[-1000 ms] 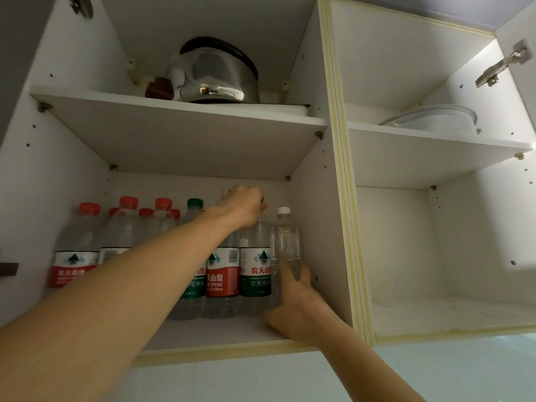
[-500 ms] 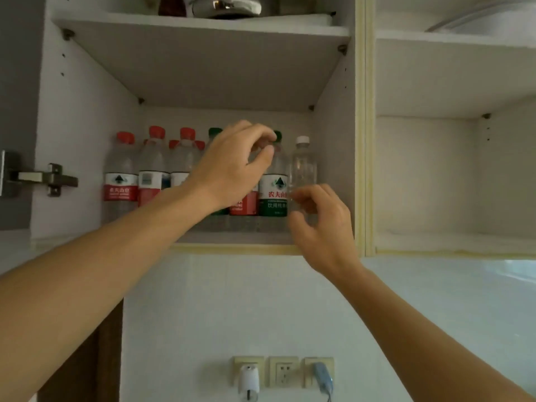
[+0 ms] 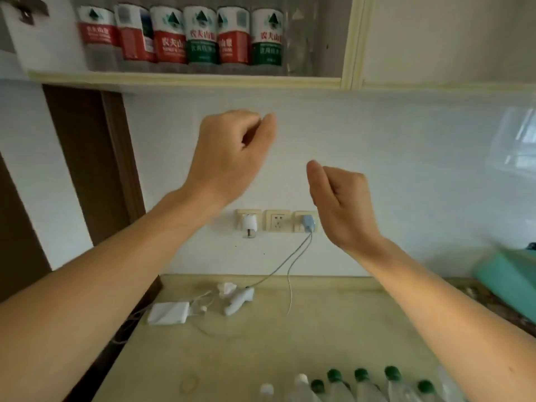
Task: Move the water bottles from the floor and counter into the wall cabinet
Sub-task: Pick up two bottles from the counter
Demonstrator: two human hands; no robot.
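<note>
Both my hands hang in mid-air in front of the pale tiled wall, holding nothing. My left hand (image 3: 229, 158) has its fingers loosely curled, and so does my right hand (image 3: 339, 204); neither touches a bottle.

The next pick lies at six o'clock from the hands: a row of clear plastic water bottles with green and white caps (image 3: 362, 384) standing upright on the yellowish counter (image 3: 261, 343), long axes vertical, only their tops in view. They sit toward five o'clock, so my right hand is the nearer one, I judge.

At twelve o'clock, the white wall cabinet with its cream edge strip (image 3: 185, 78) already carries a row of stored bottles with red and green labels (image 3: 203, 36). The labels read 农夫山泉; the smaller print is too blurred to make out.
</note>
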